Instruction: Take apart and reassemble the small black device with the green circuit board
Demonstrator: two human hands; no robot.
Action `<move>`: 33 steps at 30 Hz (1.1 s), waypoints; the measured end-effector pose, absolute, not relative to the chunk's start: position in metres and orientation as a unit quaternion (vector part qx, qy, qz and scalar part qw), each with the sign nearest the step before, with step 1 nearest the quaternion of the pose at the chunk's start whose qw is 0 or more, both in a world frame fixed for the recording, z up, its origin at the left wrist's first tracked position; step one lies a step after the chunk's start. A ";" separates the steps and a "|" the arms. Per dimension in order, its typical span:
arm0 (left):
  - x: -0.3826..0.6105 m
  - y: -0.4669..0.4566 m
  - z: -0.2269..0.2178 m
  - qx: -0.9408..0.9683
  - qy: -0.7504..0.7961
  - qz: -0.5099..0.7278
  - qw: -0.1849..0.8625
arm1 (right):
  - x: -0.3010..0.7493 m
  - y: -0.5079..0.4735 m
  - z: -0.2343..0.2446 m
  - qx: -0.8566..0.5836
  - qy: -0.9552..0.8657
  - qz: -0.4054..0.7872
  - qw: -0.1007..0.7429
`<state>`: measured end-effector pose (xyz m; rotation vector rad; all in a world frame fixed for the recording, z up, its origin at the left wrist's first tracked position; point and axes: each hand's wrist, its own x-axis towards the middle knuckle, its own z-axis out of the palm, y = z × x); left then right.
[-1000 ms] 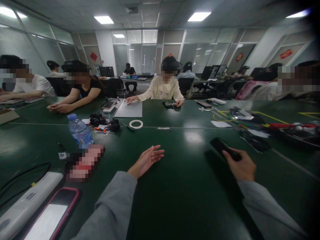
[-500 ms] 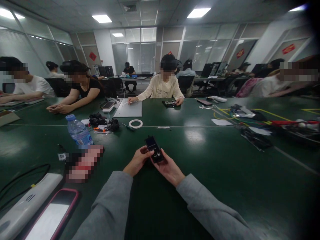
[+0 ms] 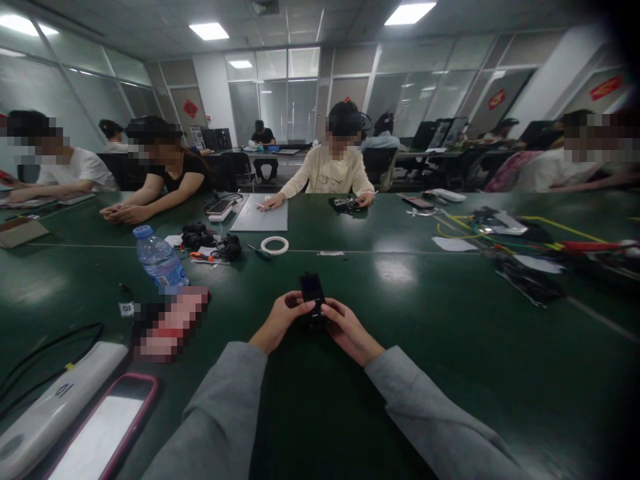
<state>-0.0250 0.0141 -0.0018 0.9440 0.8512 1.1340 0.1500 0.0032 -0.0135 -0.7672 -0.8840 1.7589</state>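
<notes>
Between my two hands is a small black handheld device with a dark screen [image 3: 312, 288], held up over the green table. My left hand [image 3: 280, 319] grips its left side, the thumb lying across its front. On the right edge, my right hand [image 3: 350, 328] is closed, with its thumb near the middle of the front. Small pale marks show on the device's face, too small to read. Its back and the fingers behind it are hidden.
To the left are a water bottle [image 3: 159, 259], a pink-edged phone [image 3: 107, 427] and a long white device [image 3: 60, 407]. Farther off lie a white tape ring [image 3: 275, 246] and bundled black cables [image 3: 210, 243]. Tangled wires [image 3: 525, 230] cover the right side. Several people sit around.
The device has turned more upright and shifted slightly right. My right hand has moved from beneath it to its right edge, its thumb now on the front. The whole view has shifted a little.
</notes>
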 end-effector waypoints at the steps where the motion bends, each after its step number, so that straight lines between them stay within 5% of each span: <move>1: -0.025 0.014 -0.002 0.420 0.379 0.500 0.656 | 0.150 0.003 -0.014 -0.323 -0.364 0.724 0.490; 33: -0.024 0.014 -0.003 0.429 0.374 0.501 0.652 | 0.150 0.003 -0.015 -0.326 -0.346 0.731 0.490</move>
